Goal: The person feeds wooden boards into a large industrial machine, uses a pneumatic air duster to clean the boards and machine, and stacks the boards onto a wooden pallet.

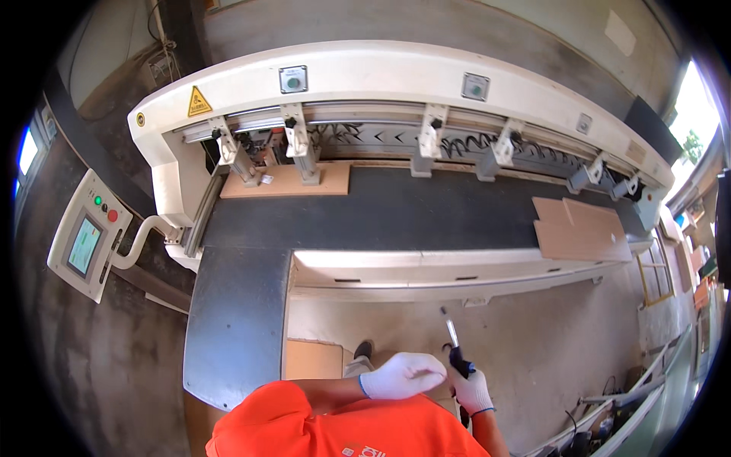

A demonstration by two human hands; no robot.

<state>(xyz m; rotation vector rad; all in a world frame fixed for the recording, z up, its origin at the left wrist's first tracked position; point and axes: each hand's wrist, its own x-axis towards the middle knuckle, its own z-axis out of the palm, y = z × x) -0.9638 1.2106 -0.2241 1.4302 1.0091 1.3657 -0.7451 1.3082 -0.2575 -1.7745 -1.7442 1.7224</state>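
Note:
Both of my hands wear white gloves with blue cuffs and are close together in front of my orange shirt. My right hand (474, 391) is wrapped round the dark handle of an air blow gun (452, 332), whose silver nozzle points up and away over the floor. Just left of it, my left hand (402, 375) has its fingers curled together near the gun's handle. What those fingers hold, if anything, is hidden.
A long white machine (381, 72) with several clamps spans the far side. Brown panels lie at both ends of its dark bed (381, 213). A control screen (84, 245) stands left, beside a grey side table (232, 327). Another board (312, 359) lies low down.

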